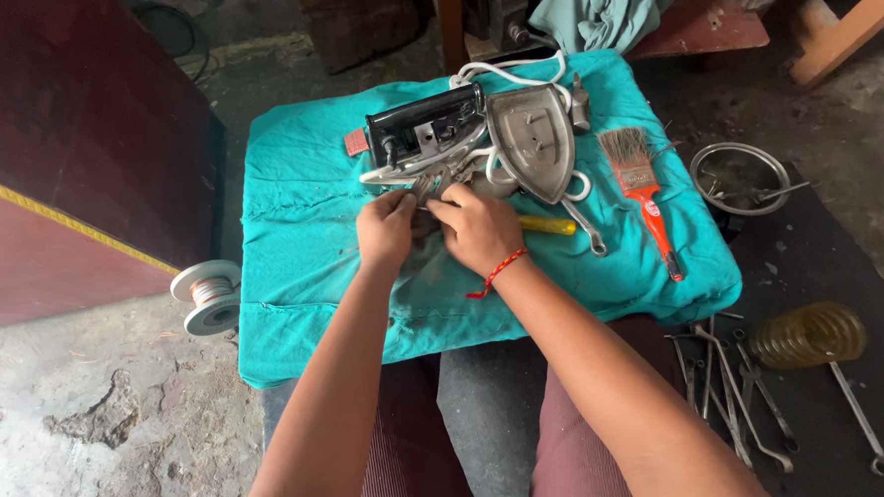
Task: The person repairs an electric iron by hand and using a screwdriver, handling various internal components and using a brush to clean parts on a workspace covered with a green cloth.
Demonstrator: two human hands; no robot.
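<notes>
A person is sitting at a small table draped in a teal cloth [304, 284], working on a dismantled electric iron, with both bare hands meeting near the middle of the cloth. The left hand [387, 231] and the right hand [479, 229] are curling their fingers inward toward each other, pinching at a small metal part [429, 187] and the tangle of white cord just above them; it is too hidden to tell which hand is truly gripping it. That part is lying at about 12 o'clock from both hands, touching the fingertips, with each hand about equally near. Beyond it, at 12 o'clock, the black iron body [425, 128] is lying with its long axis running from 9 to 3 o'clock. Just beside it, at 1 o'clock from the right hand, the metal soleplate [534, 135] is pointing its tip toward 5 o'clock. A yellow-handled tool [548, 225] is lying at 3 o'clock of the right hand, and an orange-handled brush [640, 190] farther along at 3 o'clock.
</notes>
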